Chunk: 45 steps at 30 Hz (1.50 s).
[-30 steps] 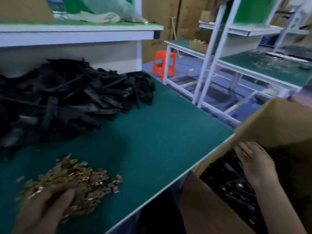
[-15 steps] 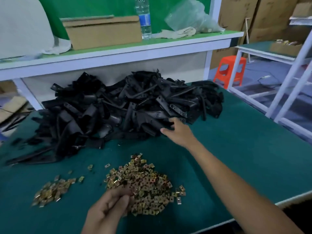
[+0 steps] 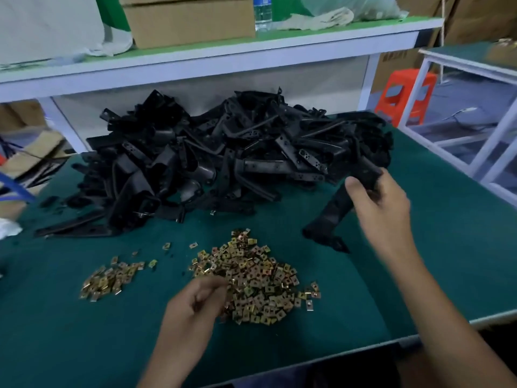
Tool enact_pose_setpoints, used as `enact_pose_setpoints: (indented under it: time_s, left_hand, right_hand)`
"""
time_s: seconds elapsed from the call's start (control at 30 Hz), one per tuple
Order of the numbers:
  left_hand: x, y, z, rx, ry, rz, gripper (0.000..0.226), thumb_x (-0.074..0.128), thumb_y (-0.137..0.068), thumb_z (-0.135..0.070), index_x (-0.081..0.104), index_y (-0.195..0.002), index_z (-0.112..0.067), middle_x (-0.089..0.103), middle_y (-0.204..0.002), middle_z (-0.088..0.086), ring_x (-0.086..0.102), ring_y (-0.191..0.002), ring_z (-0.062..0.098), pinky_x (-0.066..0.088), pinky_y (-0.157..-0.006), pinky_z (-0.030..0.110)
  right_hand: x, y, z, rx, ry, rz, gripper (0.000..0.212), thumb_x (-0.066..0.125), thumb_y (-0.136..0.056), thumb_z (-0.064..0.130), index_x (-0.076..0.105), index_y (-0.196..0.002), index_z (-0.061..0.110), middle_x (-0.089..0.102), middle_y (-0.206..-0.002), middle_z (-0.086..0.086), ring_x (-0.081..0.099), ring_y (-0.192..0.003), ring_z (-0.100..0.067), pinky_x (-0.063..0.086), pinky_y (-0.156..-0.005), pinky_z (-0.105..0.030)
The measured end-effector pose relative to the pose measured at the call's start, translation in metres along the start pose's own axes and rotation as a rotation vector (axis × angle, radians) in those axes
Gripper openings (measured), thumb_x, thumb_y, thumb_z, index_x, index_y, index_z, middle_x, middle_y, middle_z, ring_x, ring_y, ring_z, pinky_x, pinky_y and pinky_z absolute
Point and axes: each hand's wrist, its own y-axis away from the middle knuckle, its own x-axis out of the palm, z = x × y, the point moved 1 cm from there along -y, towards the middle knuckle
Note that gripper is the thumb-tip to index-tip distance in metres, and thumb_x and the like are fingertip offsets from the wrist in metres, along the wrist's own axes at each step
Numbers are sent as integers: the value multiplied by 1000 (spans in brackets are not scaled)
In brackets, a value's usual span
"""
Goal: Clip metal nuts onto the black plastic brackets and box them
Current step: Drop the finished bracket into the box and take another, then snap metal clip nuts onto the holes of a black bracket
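Observation:
A big heap of black plastic brackets (image 3: 212, 161) lies at the back of the green table (image 3: 436, 247). My right hand (image 3: 383, 203) grips one black bracket (image 3: 333, 214) by its upper end, lifted off the heap's right side, its lower end hanging toward the table. A pile of brass-coloured metal nuts (image 3: 257, 278) sits in front, with a smaller pile (image 3: 109, 278) to its left. My left hand (image 3: 195, 306) rests at the main pile's left edge, fingers curled and pinching at the nuts; whether a nut sits between the fingertips is hidden.
A white shelf (image 3: 223, 60) above the heap carries a cardboard box (image 3: 190, 21), a water bottle (image 3: 263, 12) and plastic bags. An orange stool (image 3: 405, 91) and a white rack (image 3: 475, 113) stand to the right. Cardboard scraps (image 3: 25, 163) lie at the left.
My right hand has come from the carton at the right to the heap and lifted out one bracket. My left hand stays at the nut pile. The view has swung left.

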Motion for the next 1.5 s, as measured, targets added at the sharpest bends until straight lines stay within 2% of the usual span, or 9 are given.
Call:
enact_pose_setpoints:
  time_s: [0.13,0.23,0.3,0.4,0.53,0.63,0.77,0.9,1.5]
  left_hand:
    - [26,-34,-11,228,-343,21,18,58,-100,-29,70,-102,-42,70,-100,-28,65,-93,-3,52,-78,14]
    - [51,-68,-20,476,-641,-41,24,54,-102,-26,70,-120,-25,69,-116,-12,57,-108,7,43,-94,22]
    - [64,-88,-21,499,-804,-29,31,52,-103,-31,66,-129,-24,65,-123,-2,50,-116,17,40,-98,28]
    - [73,-105,-16,439,-923,48,33,51,-102,-39,65,-130,-29,61,-125,2,46,-120,23,42,-99,36]
    - [74,-110,-18,449,-814,40,15,62,-95,-33,71,-105,-28,66,-109,-4,52,-108,18,39,-96,29]
    - [72,-104,-20,429,-697,31,8,64,-94,-29,70,-99,-26,67,-100,-11,57,-95,6,41,-80,12]
    - [61,-89,-15,400,-525,10,6,63,-97,-27,67,-101,-30,63,-93,-26,55,-84,-16,37,-71,-1]
    - [46,-74,-13,349,-307,69,19,60,-99,-26,71,-111,-35,67,-107,-29,55,-103,-20,41,-84,2]
    - [37,-59,-2,17,346,100,19,65,-97,-17,79,-98,-30,63,-79,-7,59,-83,14,53,-80,31]
  right_hand:
    - [-10,35,-9,-120,259,147,28,70,-86,45,44,-86,33,58,-72,14,54,-70,-3,41,-60,-20]
    - [-1,51,-19,-155,239,345,34,78,-84,30,50,-96,42,60,-91,22,59,-84,3,43,-70,-11]
    - [4,59,-32,-111,245,524,38,80,-85,23,60,-112,42,62,-98,20,60,-96,-3,47,-83,-20]
    - [3,69,-47,-58,328,619,30,74,-91,42,73,-116,25,63,-103,15,63,-103,-11,47,-91,-30]
    - [-17,75,-45,35,172,476,47,53,-88,65,70,-121,36,69,-111,16,64,-107,0,46,-91,-17]
    - [-15,82,-33,345,-180,437,47,41,-89,72,65,-123,50,66,-122,26,59,-117,7,44,-96,-16]
    - [11,96,-17,666,-796,412,50,47,-89,62,71,-123,32,72,-85,0,66,-69,-10,47,-55,-23]
    - [39,106,-11,695,-1055,459,42,55,-94,45,69,-128,25,64,-81,-8,52,-60,-12,40,-51,-23]
    - [64,130,-14,782,-1249,514,41,57,-94,42,68,-130,25,64,-81,-4,57,-56,-9,50,-48,-20]
